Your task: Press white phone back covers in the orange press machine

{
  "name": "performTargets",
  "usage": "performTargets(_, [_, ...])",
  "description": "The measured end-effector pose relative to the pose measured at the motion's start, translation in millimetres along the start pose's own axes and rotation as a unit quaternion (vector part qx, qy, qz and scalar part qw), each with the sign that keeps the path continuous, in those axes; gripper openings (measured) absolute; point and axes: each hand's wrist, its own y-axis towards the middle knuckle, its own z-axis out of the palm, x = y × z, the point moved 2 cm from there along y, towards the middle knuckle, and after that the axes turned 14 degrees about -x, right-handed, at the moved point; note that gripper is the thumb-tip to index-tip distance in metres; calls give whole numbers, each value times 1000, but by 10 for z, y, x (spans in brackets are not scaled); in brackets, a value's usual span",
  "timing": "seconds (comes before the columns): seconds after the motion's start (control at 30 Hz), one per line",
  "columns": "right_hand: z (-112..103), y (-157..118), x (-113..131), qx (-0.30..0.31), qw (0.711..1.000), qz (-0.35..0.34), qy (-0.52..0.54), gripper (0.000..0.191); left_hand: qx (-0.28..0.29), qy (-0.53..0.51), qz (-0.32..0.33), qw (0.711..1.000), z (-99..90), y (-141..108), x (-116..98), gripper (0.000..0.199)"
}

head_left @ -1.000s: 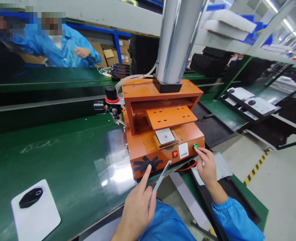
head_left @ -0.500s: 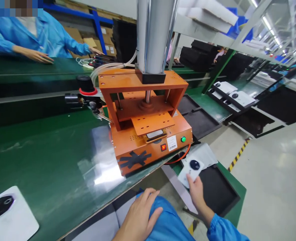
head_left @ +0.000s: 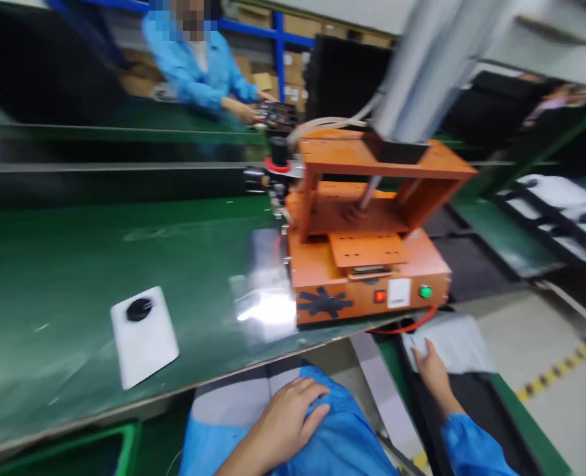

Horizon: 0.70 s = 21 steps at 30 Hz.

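Note:
My right hand (head_left: 434, 373) reaches down at the right of the bench. Its thumb and fingers are at the edge of a white phone (head_left: 409, 341) by the black tray. The phone's camera end does not show, and the view is blurred there. My left hand (head_left: 293, 413) lies over my lap with its fingers stretched out, holding nothing. Another white phone (head_left: 147, 347) with a round black camera patch lies on the green bench, left of the orange press (head_left: 323, 316).
A pale translucent sheet (head_left: 464, 340) covers part of the black tray (head_left: 476, 410). More white phones (head_left: 561, 192) sit in racks at the far right. Across the bench, a co-worker in blue (head_left: 201, 73) handles a dark device. A green-rimmed bin (head_left: 129, 439) is below the bench.
My view has swung left, bringing the whole phone on the bench into sight. My right hand's phone is lower by the tray, its camera patch no longer visible. The co-worker's hands have come together.

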Motion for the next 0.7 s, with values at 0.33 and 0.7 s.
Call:
performTargets(0.33, [9,-490,989,-109,886,-419,163,28,-229,-12,29,973,-620,-144,106,29])
performTargets(0.7, [-267,-1303,2849,58,720,-578,379,31,-301,346,-63,886,-1158,-266,547,49])
